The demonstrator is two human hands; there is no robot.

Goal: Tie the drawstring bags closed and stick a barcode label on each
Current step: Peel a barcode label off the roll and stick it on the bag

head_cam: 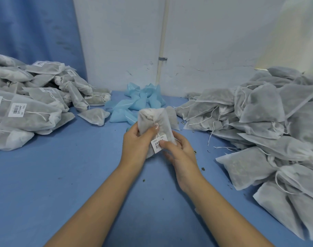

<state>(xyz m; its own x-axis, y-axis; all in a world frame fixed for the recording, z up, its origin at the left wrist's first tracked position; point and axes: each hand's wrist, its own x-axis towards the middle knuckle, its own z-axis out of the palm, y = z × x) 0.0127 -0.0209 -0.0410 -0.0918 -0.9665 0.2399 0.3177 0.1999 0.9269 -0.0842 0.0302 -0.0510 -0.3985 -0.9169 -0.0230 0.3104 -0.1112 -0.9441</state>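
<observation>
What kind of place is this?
Probably a small packing workshop: labelled bags piled left, unlabelled bags heaped right, on a blue worktable, and the held bag bearing a barcode label.

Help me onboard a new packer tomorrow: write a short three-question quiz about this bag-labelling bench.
1. True or false: the left hand is empty.
2. On which side lies the heap of labelled white bags? A: the person's left; B: the person's right; C: neither.
3. What does the right hand press with its thumb?
Key: 1 false, it grips the white non-woven drawstring bag; 2 A; 3 the white paper barcode label on that bag.
</observation>
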